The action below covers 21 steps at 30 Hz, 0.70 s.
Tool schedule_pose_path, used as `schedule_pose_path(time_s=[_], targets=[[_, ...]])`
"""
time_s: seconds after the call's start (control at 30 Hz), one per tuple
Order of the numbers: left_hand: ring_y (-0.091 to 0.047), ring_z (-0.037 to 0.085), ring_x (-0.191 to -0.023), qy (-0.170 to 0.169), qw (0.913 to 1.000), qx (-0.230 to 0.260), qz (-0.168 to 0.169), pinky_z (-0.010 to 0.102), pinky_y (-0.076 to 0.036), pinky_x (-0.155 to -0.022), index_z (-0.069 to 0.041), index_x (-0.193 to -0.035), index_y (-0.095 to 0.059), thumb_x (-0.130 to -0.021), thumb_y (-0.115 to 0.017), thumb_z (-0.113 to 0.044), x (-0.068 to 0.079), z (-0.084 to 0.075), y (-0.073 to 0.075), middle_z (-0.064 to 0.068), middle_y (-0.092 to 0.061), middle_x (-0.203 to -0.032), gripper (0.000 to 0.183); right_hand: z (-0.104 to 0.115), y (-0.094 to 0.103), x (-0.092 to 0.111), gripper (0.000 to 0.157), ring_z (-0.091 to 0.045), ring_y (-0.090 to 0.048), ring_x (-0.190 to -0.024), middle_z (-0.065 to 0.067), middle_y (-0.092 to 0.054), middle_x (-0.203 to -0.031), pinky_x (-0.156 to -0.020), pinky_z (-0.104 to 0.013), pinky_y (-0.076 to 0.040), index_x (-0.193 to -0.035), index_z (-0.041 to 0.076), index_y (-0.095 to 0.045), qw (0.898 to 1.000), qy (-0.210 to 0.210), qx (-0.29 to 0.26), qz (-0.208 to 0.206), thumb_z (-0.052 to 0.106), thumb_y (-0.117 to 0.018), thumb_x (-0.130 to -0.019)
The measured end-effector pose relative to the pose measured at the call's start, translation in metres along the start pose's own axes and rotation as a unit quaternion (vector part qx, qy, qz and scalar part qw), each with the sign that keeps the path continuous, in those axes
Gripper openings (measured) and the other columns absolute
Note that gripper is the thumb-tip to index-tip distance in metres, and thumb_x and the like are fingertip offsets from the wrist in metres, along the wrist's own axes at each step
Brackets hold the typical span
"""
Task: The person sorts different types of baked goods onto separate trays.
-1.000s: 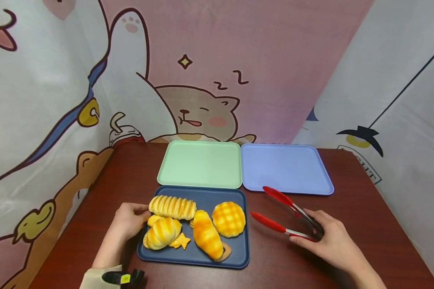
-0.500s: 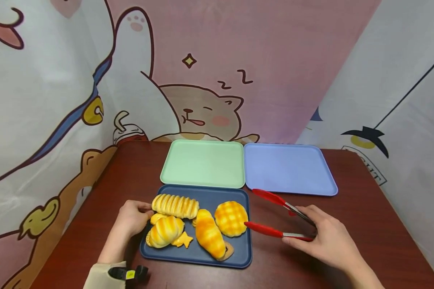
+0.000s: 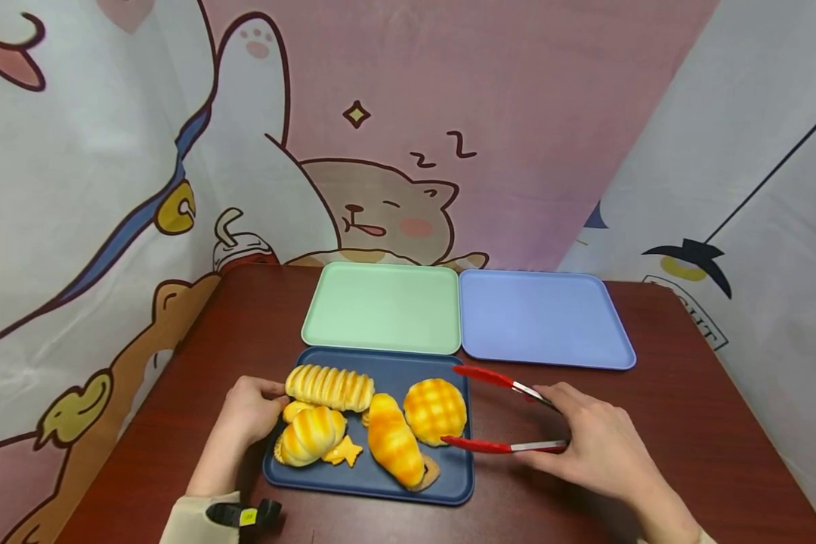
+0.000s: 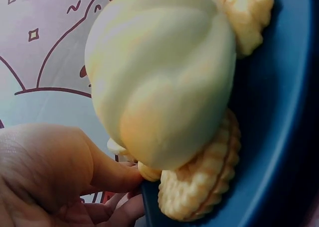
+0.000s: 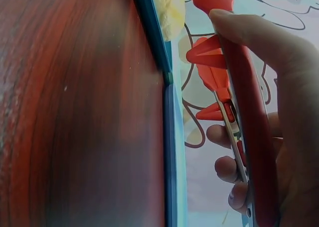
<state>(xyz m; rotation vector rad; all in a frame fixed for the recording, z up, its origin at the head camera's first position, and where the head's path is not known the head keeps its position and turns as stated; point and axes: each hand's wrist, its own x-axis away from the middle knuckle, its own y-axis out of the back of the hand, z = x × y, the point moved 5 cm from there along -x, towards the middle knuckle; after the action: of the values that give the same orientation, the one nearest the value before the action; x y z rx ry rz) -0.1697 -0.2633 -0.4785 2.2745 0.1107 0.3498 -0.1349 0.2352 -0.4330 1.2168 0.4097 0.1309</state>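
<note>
My right hand (image 3: 591, 446) grips red-tipped metal tongs (image 3: 540, 446), their arms spread apart. The tips reach over the right rim of the dark blue tray (image 3: 353, 483), on either side of a round checkered bun (image 3: 435, 412). With thumb and fingers my left hand (image 3: 248, 412) holds the tray's left rim, beside a ridged loaf (image 3: 329, 387). On the tray also lie a striped roll (image 3: 313, 436), a long golden bread (image 3: 393, 442) and a star-shaped biscuit (image 3: 344, 451). In the left wrist view, a round sandwich biscuit (image 4: 202, 189) shows under the roll.
Behind the dark tray stand a light green tray (image 3: 384, 308) and, right of it, a light blue tray (image 3: 544, 317), close together. All rest on a dark red-brown wooden table (image 3: 517, 506). A cartoon-printed curtain (image 3: 517, 113) rises behind and beside it.
My right hand has moved left with the tongs, bringing their tips from beside the dark tray to over its right edge by the round bun. The left hand stays at the tray's left rim.
</note>
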Motion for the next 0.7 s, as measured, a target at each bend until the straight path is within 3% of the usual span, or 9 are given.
schedule_pose_path(time_s=[0.33,0.7], targets=[[-0.066,0.036,-0.099,-0.008,0.9999,-0.003,-0.007,0.055,-0.055,-0.087,0.003,-0.110,-0.080,-0.095,-0.072,-0.008,0.002,-0.002,-0.001,0.023,-0.074,-0.112,0.021,0.008,-0.006,-0.007,0.090,-0.004,-0.056,-0.074,0.012,-0.069,-0.105,-0.057,-0.030,-0.047,-0.123,0.022,-0.073,1.000,0.020,0.015,0.015,0.088,-0.080,-0.062],[-0.067,0.036,-0.100,-0.010,0.9999,-0.009,-0.011,0.054,-0.055,-0.086,0.002,-0.109,-0.081,-0.095,-0.072,-0.008,0.002,-0.002,0.000,0.022,-0.075,-0.110,0.019,0.008,-0.015,-0.011,0.093,-0.002,-0.055,-0.074,0.011,-0.068,-0.103,-0.060,-0.032,-0.049,-0.123,0.020,-0.074,0.999,0.020,0.023,0.033,0.091,-0.075,-0.063]])
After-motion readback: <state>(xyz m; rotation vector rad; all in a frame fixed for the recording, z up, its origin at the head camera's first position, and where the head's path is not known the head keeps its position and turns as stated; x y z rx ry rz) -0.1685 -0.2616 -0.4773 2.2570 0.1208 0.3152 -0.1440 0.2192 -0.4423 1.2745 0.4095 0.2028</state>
